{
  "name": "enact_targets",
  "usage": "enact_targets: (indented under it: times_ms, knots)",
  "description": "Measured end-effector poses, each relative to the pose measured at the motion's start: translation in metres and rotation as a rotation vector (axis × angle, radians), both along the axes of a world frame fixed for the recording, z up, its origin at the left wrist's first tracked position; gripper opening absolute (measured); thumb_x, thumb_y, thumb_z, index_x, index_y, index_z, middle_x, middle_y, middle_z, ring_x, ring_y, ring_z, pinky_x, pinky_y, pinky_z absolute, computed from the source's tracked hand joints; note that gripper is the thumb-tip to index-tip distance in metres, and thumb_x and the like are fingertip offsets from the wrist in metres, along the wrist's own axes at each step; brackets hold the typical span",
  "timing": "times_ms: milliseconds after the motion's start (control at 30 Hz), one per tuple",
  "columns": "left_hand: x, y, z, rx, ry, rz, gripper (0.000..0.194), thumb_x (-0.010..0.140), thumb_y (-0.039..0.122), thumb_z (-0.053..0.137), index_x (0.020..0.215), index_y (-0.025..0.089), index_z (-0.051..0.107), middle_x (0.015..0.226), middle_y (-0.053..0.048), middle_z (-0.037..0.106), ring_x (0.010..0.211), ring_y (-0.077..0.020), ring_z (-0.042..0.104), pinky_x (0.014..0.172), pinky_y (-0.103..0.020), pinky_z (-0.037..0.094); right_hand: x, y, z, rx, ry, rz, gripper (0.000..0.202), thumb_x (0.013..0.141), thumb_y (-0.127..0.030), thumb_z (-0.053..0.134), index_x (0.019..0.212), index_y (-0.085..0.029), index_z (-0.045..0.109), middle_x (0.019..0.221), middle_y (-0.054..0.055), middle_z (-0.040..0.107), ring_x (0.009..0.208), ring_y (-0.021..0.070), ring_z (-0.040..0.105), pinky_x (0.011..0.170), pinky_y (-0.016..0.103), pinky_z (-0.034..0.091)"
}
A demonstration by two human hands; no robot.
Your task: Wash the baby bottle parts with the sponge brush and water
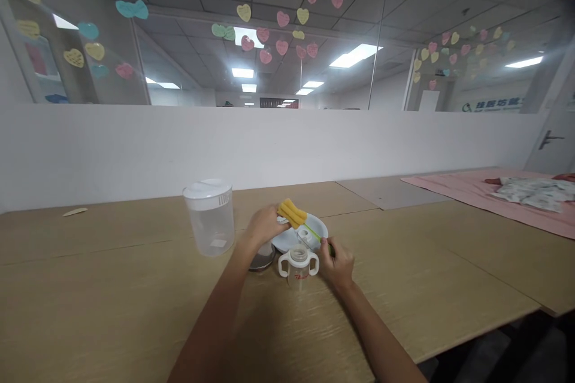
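My right hand (338,263) is closed on the green handle of a brush with a yellow sponge head (292,213). The brush slants up to the left, and its head is beside my left hand (265,226), whose fingers are bent near the sponge; whether they grip it is hard to tell. Below the brush lies a white plate (321,226) with a small clear and white part (305,234) on it. A clear bottle with two white handles (299,264) stands upright and uncapped in front of the plate. A dark-rimmed round item (262,261) sits under my left hand, partly hidden.
A clear tub with a white lid (210,218) stands on the wooden table (135,299) at left. A thin pale piece (75,212) lies far left. At right, a pink cloth (476,191) bears a patterned garment (534,192). A white wall (278,149) rises behind.
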State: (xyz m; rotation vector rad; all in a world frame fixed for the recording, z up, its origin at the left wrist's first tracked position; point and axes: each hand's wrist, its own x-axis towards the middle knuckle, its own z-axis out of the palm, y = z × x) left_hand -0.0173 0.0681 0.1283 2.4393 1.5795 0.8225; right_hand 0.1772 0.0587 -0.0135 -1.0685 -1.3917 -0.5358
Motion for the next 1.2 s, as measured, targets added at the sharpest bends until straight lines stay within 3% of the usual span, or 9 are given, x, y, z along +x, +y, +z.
enact_targets:
  times_ms: [133,233,400,633,733,833,967,1067,1200]
  knots:
    - [-0.008,-0.009,0.014,0.088,-0.020,0.015,0.050,0.065,0.034,0.070,0.107,0.019,0.049,0.092,-0.008,0.065,0.084,-0.0265,0.062,0.067,-0.029,0.042,0.001,0.001,0.000,-0.005,-0.025,-0.008,0.031,0.089,-0.029,0.045,0.064,-0.016,0.057,0.047,-0.001,0.051,0.043,0.0086,0.044,0.048,0.021,0.029]
    - [-0.013,-0.016,0.022,0.113,0.018,0.027,0.058,0.065,0.028,0.071,0.115,0.019,0.043,0.101,-0.009,0.063,0.091,-0.0270,0.060,0.073,-0.032,0.044,0.000,0.001,0.001,-0.032,-0.036,-0.031,0.034,0.090,-0.030,0.043,0.063,-0.015,0.057,0.045,-0.001,0.050,0.042,0.0078,0.041,0.046,0.021,0.026]
    - [-0.014,-0.026,0.033,0.160,0.021,-0.042,0.049,0.065,0.029,0.071,0.108,0.019,0.050,0.109,-0.008,0.061,0.105,-0.0256,0.055,0.087,-0.034,0.043,0.002,-0.002,0.005,-0.087,-0.029,-0.020,0.039,0.091,-0.032,0.039,0.060,-0.015,0.057,0.043,-0.002,0.048,0.039,0.0067,0.038,0.045,0.021,0.023]
    - [-0.008,-0.040,0.041,0.138,-0.103,-0.221,0.043,0.068,0.043,0.068,0.105,0.025,0.060,0.106,0.000,0.064,0.099,-0.0214,0.057,0.086,-0.030,0.043,0.009,-0.002,0.005,-0.057,-0.057,0.017,0.039,0.092,-0.025,0.036,0.057,-0.016,0.050,0.044,-0.003,0.044,0.041,0.0072,0.038,0.047,0.022,0.023]
    - [-0.005,-0.047,0.043,0.043,-0.102,-0.296,0.046,0.067,0.047,0.068,0.106,0.024,0.062,0.106,0.000,0.065,0.096,-0.0199,0.057,0.084,-0.027,0.042,0.010,-0.002,0.004,-0.032,-0.113,0.032,0.038,0.091,-0.023,0.035,0.055,-0.016,0.049,0.045,-0.002,0.044,0.042,0.0075,0.037,0.048,0.022,0.024]
    - [-0.004,-0.051,0.043,-0.129,-0.034,-0.317,0.049,0.065,0.055,0.067,0.101,0.021,0.065,0.091,0.000,0.067,0.082,-0.0177,0.059,0.070,-0.024,0.043,0.010,-0.002,0.002,-0.016,-0.150,0.023,0.039,0.090,-0.021,0.034,0.053,-0.017,0.047,0.044,-0.002,0.044,0.041,0.0075,0.036,0.049,0.023,0.023]
    - [-0.004,-0.046,0.039,-0.308,-0.011,-0.296,0.053,0.078,0.063,0.046,0.088,0.014,0.066,0.070,-0.001,0.063,0.062,-0.0152,0.059,0.056,-0.023,0.041,0.010,0.000,0.000,-0.013,-0.126,-0.016,0.040,0.090,-0.021,0.034,0.052,-0.017,0.047,0.044,-0.002,0.045,0.042,0.0076,0.037,0.049,0.023,0.024]
    - [-0.010,-0.037,0.035,-0.221,-0.043,-0.274,0.048,0.082,0.055,0.046,0.104,0.016,0.062,0.085,-0.004,0.067,0.070,-0.0172,0.062,0.063,-0.025,0.045,0.007,0.001,0.000,-0.029,-0.102,-0.059,0.042,0.091,-0.024,0.035,0.053,-0.016,0.050,0.043,-0.001,0.046,0.041,0.0076,0.038,0.049,0.023,0.023]
    - [-0.032,-0.029,0.037,-0.010,0.033,-0.190,0.044,0.074,0.031,0.061,0.117,0.022,0.058,0.122,-0.005,0.058,0.106,-0.0217,0.055,0.091,-0.029,0.042,0.004,0.002,-0.001,-0.113,-0.094,-0.114,0.044,0.091,-0.030,0.037,0.055,-0.015,0.056,0.044,0.001,0.051,0.041,0.0076,0.040,0.048,0.024,0.022]
